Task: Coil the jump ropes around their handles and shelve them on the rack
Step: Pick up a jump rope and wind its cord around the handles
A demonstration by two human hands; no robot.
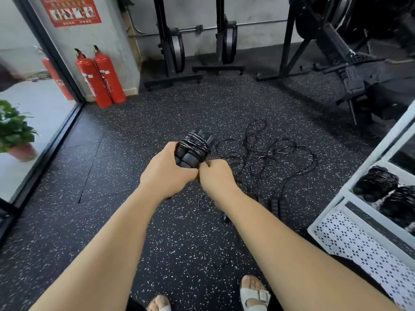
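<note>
left hand (167, 170) is closed round the black handles of the jump rope (194, 147), held in the air at centre, cord wound in many turns. right hand (214, 176), at 4 o'clock of the bundle, has fingers curled tight at its lower end. i think it pinches the cord tail, but the tail is hidden. step: finishing the coil. next: tuck the end so it can't unwind, then carry it to the rack (350, 191) at 4 o'clock, beside the coiled ropes (377, 182). loose ropes (265, 153) lie on the floor at 3 o'clock, not yet coiled.

Black jump rope handles (190, 151); black white-speckled floor (157, 113); red extinguishers (101, 79); white diamond-perforated rack (359, 245).
</note>
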